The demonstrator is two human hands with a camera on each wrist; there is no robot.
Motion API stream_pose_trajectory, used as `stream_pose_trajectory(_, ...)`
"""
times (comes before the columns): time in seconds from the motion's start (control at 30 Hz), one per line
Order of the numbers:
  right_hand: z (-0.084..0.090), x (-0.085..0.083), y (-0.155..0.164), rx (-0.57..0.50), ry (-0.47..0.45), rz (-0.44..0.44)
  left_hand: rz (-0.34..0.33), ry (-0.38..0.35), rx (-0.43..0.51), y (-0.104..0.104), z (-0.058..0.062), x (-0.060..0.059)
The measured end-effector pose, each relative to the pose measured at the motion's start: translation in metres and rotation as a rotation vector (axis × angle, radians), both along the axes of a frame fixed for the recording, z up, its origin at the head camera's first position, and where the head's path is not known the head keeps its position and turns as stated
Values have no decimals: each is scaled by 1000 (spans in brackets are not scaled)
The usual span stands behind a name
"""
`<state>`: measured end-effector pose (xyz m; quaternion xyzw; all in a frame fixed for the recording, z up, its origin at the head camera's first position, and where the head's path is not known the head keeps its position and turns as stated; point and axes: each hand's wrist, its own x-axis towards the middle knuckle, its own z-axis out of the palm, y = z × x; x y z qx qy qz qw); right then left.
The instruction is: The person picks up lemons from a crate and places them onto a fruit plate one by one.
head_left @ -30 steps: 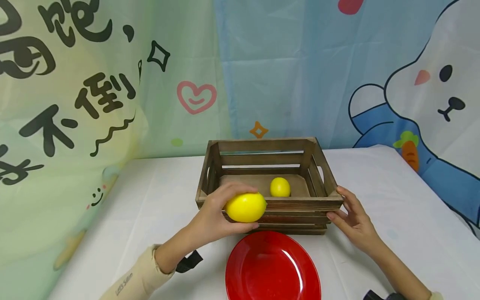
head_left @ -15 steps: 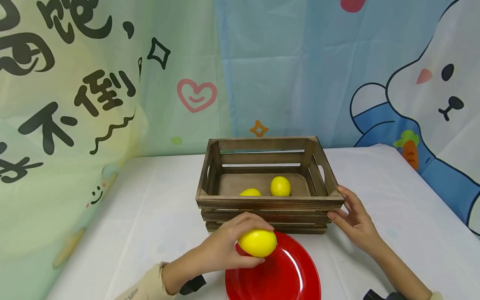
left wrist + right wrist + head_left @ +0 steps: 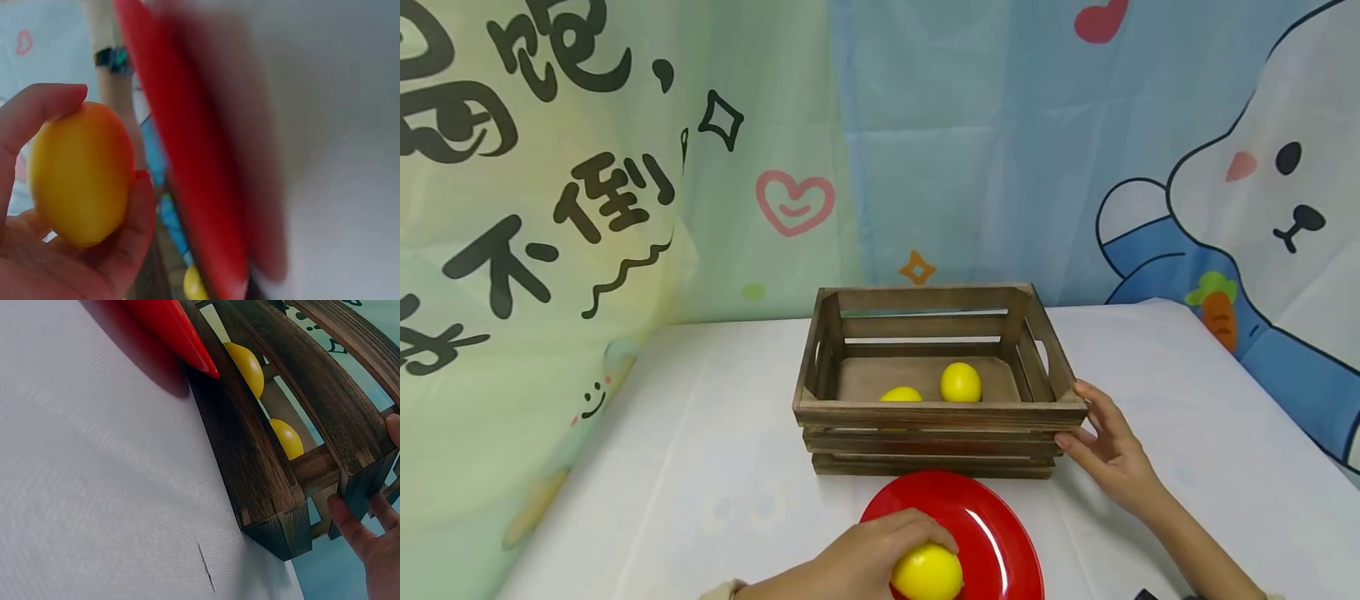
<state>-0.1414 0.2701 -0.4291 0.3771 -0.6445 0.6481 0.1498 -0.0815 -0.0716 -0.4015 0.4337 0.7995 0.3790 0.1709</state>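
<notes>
The left hand (image 3: 857,567) grasped a lemon (image 3: 927,572) from above, holding it over the red plate (image 3: 1000,533) in front of the wooden crate (image 3: 936,414). The right hand (image 3: 1112,454), fingers relaxed, rested against the crate's right front corner. Two more lemons (image 3: 961,382) lay inside the crate.

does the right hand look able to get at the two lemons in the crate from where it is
Probably yes. The right hand rests on the near right corner of the wooden crate, whose top is open, and nothing covers the two lemons inside; it would only need to lift over the rim.
</notes>
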Motion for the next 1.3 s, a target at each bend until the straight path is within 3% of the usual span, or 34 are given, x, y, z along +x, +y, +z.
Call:
stream_pose_trajectory(0.23,-3,-1,1,11,-3,-16,-86,15,-74,8,-17,11)
stream_pose_trajectory(0.47,-3,-3,3,16,-5,-11,-138,54,-84,12,-26,10)
stream_pose_trajectory(0.83,-2,2,2,60,-74,-74,-145,43,-116,13,-27,10)
stream_pose_trajectory(1.07,-3,-2,2,15,-10,-14,-180,163,-225,11,-26,7)
stream_pose_trajectory(1.3,-1,0,2,41,-49,-48,-169,179,-239,11,-24,5)
